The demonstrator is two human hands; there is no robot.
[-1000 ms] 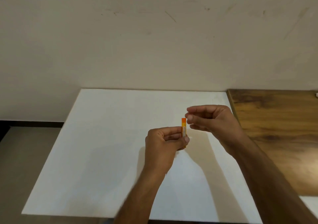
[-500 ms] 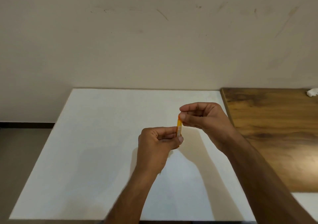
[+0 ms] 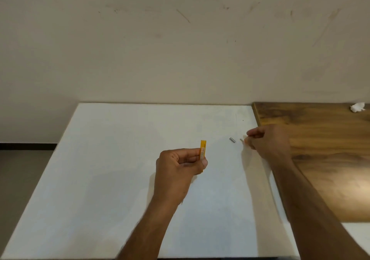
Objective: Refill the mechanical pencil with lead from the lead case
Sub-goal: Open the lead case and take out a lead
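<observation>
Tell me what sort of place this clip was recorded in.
Probably a plain room at home or in an office, at a desk: a white tabletop pushed against a scuffed, bare beige wall, with a wood-grain surface butting up beside it on the right. Nothing in view settles which kind of room.

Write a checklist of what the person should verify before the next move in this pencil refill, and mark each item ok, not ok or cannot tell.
1. Lead case held firmly: ok, left hand pinches it upright above the white table.
2. Case open: cannot tell, its top is too small to read.
3. Right hand free to take lead: not ok, its fingers are closed near a small tan piece.
4. Small grey part safe: ok, it lies on the table between the hands, away from the edges.
5. Pencil within reach: cannot tell, no whole pencil shows.
6. Lead drawn out: cannot tell, none visible.
</observation>
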